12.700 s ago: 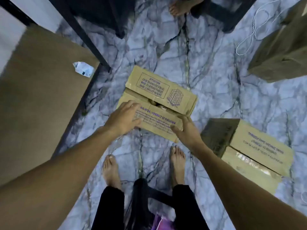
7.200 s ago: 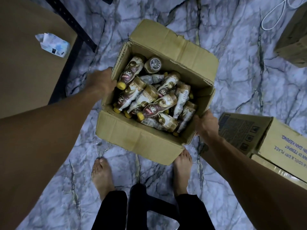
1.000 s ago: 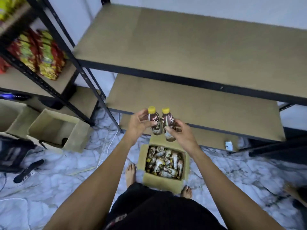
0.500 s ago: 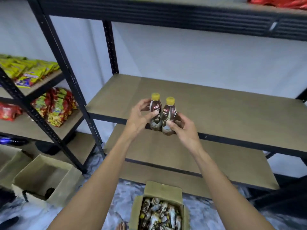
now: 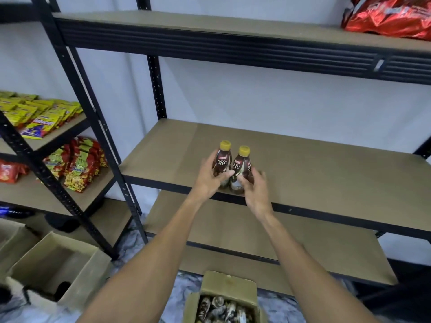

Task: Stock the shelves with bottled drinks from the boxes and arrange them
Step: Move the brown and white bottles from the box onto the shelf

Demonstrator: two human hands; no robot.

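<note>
Since the earlier frame, we have brought both bottles to the front edge of the middle shelf [image 5: 326, 178]. Our left hand [image 5: 210, 180] grips the left bottle [image 5: 222, 159], our right hand [image 5: 255, 192] the right bottle [image 5: 242, 164]. We judge them light, rigid, slick-labelled: hold mid-body.

We log middle shelf [image 5: 314, 169], frame centre: yellow-capped bottles [image 5: 224, 160] upright at its front edge, resting or not we cannot tell | top shelf [image 5: 186, 22]: red bag [image 5: 391, 17], upper right | left rack's shelves [image 5: 35, 194]: yellow packets [image 5: 35, 115], red-yellow packets [image 5: 80, 164] | marbled floor [image 5: 184, 287]: open box of bottles [image 5: 229, 284] bottom centre, open carton [image 5: 86, 280] lower left.
</note>
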